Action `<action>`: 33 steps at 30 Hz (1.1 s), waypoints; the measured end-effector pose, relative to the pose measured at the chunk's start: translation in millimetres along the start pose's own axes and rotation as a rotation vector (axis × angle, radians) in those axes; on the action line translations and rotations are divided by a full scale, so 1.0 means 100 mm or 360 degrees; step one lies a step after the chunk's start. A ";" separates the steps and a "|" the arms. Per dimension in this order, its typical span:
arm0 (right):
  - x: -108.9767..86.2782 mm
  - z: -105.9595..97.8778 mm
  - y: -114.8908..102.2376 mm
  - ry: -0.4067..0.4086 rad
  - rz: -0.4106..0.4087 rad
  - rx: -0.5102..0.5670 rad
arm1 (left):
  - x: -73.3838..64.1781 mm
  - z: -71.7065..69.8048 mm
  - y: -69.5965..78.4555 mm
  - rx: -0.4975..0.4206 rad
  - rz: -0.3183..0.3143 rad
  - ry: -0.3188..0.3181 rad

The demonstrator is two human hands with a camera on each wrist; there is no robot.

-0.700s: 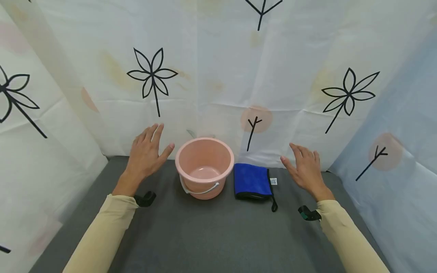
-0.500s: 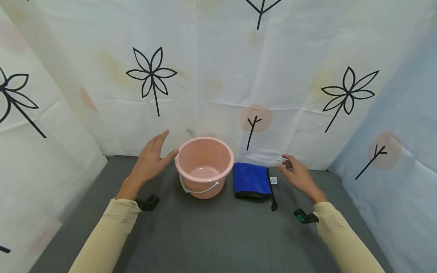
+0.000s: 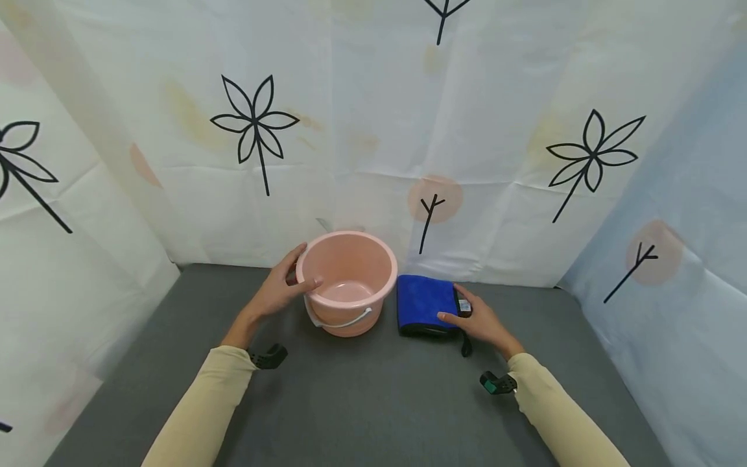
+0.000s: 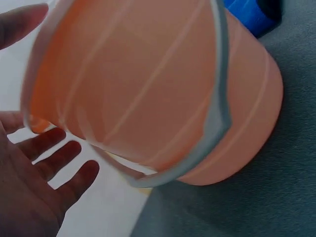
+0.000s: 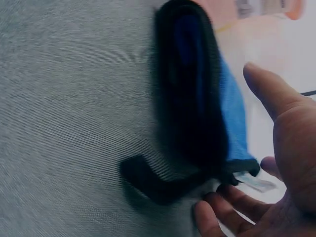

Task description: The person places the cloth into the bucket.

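A pink plastic bucket (image 3: 350, 316) with a light grey handle (image 4: 217, 121) stands upright on the grey table. My left hand (image 3: 279, 288) is at the bucket's left rim. Its thumb reaches over the opening, and its other fingers spread outside the wall, fairly straight; contact is unclear. Right of the bucket lies a folded blue towel (image 3: 425, 299) with black edging, a white label (image 3: 464, 305) and a black loop (image 5: 158, 187). My right hand (image 3: 481, 322) is at the towel's right edge, thumb above it and fingers beyond the edge, not closed round it.
A white cloth backdrop (image 3: 350, 149) with black plant drawings hangs behind the table and along both sides. The grey tabletop (image 3: 373, 402) extends in front of the bucket and towel. Each wrist wears a black strap mount.
My left hand has moved right and down to the bucket's rim. My right hand has moved left and down to the towel. Bucket and towel have stayed in place.
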State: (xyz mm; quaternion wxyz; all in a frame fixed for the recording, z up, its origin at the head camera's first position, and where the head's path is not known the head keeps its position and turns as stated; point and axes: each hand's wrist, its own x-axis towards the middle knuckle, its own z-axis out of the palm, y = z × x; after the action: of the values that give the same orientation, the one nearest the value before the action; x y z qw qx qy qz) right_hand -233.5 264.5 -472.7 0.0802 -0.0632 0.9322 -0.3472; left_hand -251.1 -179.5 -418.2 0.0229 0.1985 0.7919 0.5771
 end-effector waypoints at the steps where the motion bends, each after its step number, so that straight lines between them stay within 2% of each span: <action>1: 0.02 0.03 0.01 -0.0016 0.0002 -0.0005 | 0.00 0.01 -0.02 -0.0013 -0.0004 -0.0004; 8: 0.11 0.17 0.02 -0.0044 0.0101 0.0010 | 0.00 0.06 -0.11 -0.0054 0.0004 0.0024; 16: 0.14 0.28 -0.07 -0.0058 0.0107 0.0053 | -0.02 0.07 -0.14 -0.0105 -0.0008 0.0029; 21: 0.12 0.31 -0.11 0.0061 0.0101 0.0087 | -0.02 0.06 -0.13 -0.0111 -0.0010 0.0026; 26: 0.08 0.31 -0.12 0.0221 -0.0007 0.0111 | -0.02 0.06 -0.13 -0.0099 -0.0012 0.0030; 33: 0.00 0.16 -0.19 0.0447 -0.0115 0.0191 | -0.02 0.06 -0.14 -0.0104 -0.0009 0.0027</action>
State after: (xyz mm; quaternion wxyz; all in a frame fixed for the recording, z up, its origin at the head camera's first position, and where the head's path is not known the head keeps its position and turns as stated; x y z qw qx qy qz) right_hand -229.4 240.2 -472.4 -0.0597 -0.0426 0.9090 -0.4102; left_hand -251.9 -178.6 -433.1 0.0243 0.1906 0.7733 0.6042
